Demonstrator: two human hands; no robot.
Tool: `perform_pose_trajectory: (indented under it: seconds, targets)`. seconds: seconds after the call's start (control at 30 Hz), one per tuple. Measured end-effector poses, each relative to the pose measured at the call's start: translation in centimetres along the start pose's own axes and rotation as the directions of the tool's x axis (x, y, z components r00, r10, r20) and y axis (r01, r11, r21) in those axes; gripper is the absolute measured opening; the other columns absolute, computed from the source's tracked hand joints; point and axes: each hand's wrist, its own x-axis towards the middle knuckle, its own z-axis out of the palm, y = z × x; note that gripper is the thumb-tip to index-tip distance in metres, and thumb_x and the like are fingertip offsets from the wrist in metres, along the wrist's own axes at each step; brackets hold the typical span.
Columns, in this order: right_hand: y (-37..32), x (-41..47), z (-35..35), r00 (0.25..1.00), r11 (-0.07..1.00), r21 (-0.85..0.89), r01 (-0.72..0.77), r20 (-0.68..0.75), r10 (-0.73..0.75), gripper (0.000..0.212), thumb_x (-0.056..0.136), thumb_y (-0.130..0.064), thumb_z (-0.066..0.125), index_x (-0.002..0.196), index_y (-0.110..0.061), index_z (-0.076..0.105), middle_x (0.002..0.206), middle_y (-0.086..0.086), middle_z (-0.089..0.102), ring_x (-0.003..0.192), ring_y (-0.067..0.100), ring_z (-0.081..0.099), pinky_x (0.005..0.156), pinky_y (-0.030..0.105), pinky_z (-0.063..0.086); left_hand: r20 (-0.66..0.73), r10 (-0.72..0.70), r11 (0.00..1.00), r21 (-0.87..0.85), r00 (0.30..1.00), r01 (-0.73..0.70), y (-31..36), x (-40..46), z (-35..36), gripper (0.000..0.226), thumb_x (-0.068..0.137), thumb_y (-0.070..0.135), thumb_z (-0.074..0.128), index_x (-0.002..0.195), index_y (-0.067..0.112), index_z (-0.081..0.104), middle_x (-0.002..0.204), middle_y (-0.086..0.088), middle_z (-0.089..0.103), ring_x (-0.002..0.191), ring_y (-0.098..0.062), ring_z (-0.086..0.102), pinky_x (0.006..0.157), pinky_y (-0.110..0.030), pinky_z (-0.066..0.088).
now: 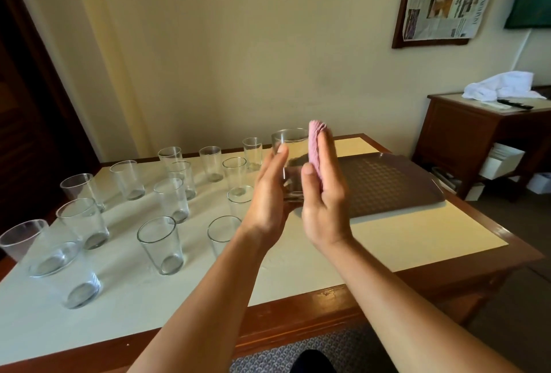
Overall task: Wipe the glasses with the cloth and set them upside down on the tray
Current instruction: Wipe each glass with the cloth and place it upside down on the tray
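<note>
Above the tabletop's (417, 241) near edge, the left hand (268, 193) grips one glass (290, 146) while the right hand's (325, 202) straight fingers (326, 158) press the pink cloth (316, 146) against it; the brown tray (387, 182) holds none, so nearly all remains.

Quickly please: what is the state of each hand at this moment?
Left hand: holds the glass, fingers curled round it.
Right hand: presses the pink cloth against the glass, fingers nearly straight.
</note>
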Motion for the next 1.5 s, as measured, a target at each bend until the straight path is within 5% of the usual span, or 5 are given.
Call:
perform_pose_trajectory:
  seconds: [0.23, 0.5, 0.7, 1.3, 1.5]
  targets:
    - [-0.9, -2.3, 0.6, 0.998, 0.999, -0.040, 0.022, 0.060, -0.020, 0.053, 0.105, -0.003, 0.041, 0.156, 0.000, 0.028, 0.167, 0.016, 0.023, 0.157, 0.028, 0.017, 0.127, 0.040, 0.023, -0.042, 0.026, 1.000, -0.001, 0.999, -0.026, 1.9, 0.5, 0.0, 0.046, 0.107, 0.055, 0.043, 0.113, 0.027, 0.079, 0.108, -0.005, 0.072, 0.098, -0.023, 0.071, 0.079, -0.035, 0.055]
    - [-0.7, -1.9, 1.1, 0.996, 0.996, -0.073, 0.053, 0.082, -0.047, 0.053, 0.106, -0.004, 0.039, 0.157, 0.001, 0.024, 0.168, 0.019, 0.020, 0.158, 0.032, 0.014, 0.126, 0.051, 0.023, -0.055, 0.138, 0.989, -0.042, 0.989, -0.140, 1.7, 0.6, -0.1, 0.048, 0.101, 0.044, 0.064, 0.134, 0.009, 0.063, 0.114, -0.011, 0.067, 0.109, -0.024, 0.066, 0.098, -0.041, 0.054]
    - [-0.4, 1.2, 0.0, 0.994, 0.986, -0.124, 0.113, 0.006, -0.113, 0.050, 0.104, 0.000, 0.041, 0.153, 0.006, 0.031, 0.164, 0.025, 0.023, 0.156, 0.036, 0.020, 0.126, 0.045, 0.023, 0.060, 0.032, 0.999, -0.032, 0.998, -0.030, 1.1, 0.1, -0.2, 0.039, 0.109, 0.047, 0.044, 0.113, 0.028, 0.078, 0.101, -0.005, 0.071, 0.086, -0.014, 0.072, 0.075, -0.030, 0.057]
    - [0.0, -3.8, 0.0, 0.989, 0.993, -0.020, 0.112, 0.103, -0.110, 0.047, 0.107, -0.004, 0.038, 0.152, 0.008, 0.027, 0.164, 0.026, 0.022, 0.153, 0.042, 0.024, 0.123, 0.050, 0.031, -0.019, 0.239, 0.970, 0.041, 0.971, -0.238, 0.9, -0.1, -1.0, 0.076, 0.095, 0.029, 0.073, 0.160, 0.020, 0.035, 0.141, -0.008, 0.065, 0.128, -0.029, 0.065, 0.109, -0.048, 0.050]
    - [0.0, -0.2, 0.1, 0.992, 0.989, -0.065, 0.129, 0.014, -0.128, 0.050, 0.102, 0.006, 0.041, 0.151, 0.004, 0.030, 0.164, 0.027, 0.021, 0.155, 0.040, 0.019, 0.125, 0.050, 0.025, 0.076, 0.137, 0.991, -0.003, 0.988, -0.137, -0.5, -0.4, -0.8, 0.052, 0.109, 0.040, 0.046, 0.159, 0.035, 0.037, 0.131, -0.002, 0.070, 0.116, -0.018, 0.070, 0.079, -0.031, 0.057]
